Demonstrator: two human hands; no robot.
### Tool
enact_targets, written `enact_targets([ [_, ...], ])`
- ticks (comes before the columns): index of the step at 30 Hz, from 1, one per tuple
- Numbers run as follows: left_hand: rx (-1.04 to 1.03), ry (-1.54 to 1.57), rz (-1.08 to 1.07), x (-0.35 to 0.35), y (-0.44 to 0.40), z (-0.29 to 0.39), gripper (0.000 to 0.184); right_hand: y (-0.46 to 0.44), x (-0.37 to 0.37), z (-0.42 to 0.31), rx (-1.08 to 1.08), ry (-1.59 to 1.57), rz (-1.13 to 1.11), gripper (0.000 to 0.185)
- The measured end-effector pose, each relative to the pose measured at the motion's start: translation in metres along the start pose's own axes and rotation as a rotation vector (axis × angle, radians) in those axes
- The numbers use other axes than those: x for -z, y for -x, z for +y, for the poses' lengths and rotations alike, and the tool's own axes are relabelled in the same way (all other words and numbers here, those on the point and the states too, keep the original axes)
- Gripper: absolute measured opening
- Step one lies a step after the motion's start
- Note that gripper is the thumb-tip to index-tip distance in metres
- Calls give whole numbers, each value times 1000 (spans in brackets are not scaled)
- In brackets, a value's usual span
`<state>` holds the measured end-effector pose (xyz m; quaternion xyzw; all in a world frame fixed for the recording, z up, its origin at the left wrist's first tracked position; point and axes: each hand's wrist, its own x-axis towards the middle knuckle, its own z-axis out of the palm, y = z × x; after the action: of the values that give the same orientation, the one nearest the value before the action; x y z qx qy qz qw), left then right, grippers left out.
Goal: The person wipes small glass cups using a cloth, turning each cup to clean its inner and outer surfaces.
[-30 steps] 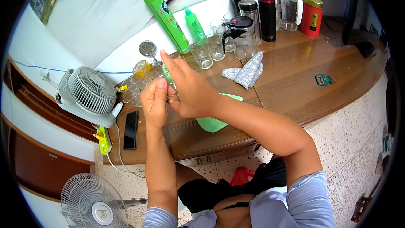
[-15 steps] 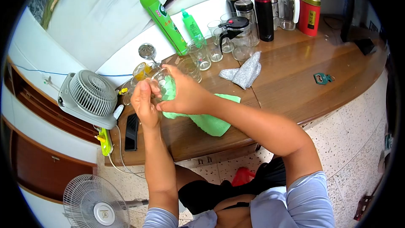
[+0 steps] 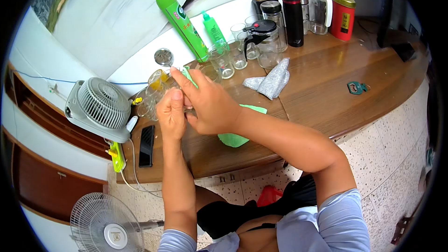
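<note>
My left hand (image 3: 171,114) is closed with its thumb up, gripping a clear drinking glass that the fingers almost fully hide. Pressed against it from the right is my right hand (image 3: 213,105), closed round the glass and a green cloth. A bit of the green cloth (image 3: 188,75) shows above the right fingers. More green fabric (image 3: 232,140) lies on the table under my right wrist. Beyond my hands stand several clear glasses (image 3: 225,67), and a few glass mugs (image 3: 150,95) sit to the left.
A grey cloth (image 3: 270,81) lies beside a glass teapot (image 3: 268,51) with a black handle. Green bottles (image 3: 184,25), a black flask (image 3: 292,18) and a red tin (image 3: 343,16) line the back. At left are a small fan (image 3: 103,105), a phone (image 3: 146,145) and a power strip (image 3: 118,156).
My right hand has turned over the glass, so the glass, visible between my hands before, is now mostly covered. Both hands have shifted slightly right, and less green fabric shows on the table.
</note>
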<state>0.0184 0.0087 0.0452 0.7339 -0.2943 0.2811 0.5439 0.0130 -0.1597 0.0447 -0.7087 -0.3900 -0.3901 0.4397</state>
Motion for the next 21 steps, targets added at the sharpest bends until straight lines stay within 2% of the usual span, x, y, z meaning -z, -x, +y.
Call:
enact_targets([
  [6, 1, 71, -130, 2, 0, 3, 47, -6, 10, 3, -74, -128, -139, 101],
  [9, 115, 33, -57, -1, 1, 13, 47, -5, -1, 11, -83, -193, -48, 98],
  [12, 93, 8, -22, -3, 1, 9, 48, -3, -5, 11, -160, -189, -27, 96],
  [15, 80, 32, 43, -4, -1, 8, 49, -6, 3, 6, -336, -289, -125, 95],
  [21, 230, 80, 216, -6, -6, 6, 49, 0, -9, 12, -361, -201, -139, 95],
])
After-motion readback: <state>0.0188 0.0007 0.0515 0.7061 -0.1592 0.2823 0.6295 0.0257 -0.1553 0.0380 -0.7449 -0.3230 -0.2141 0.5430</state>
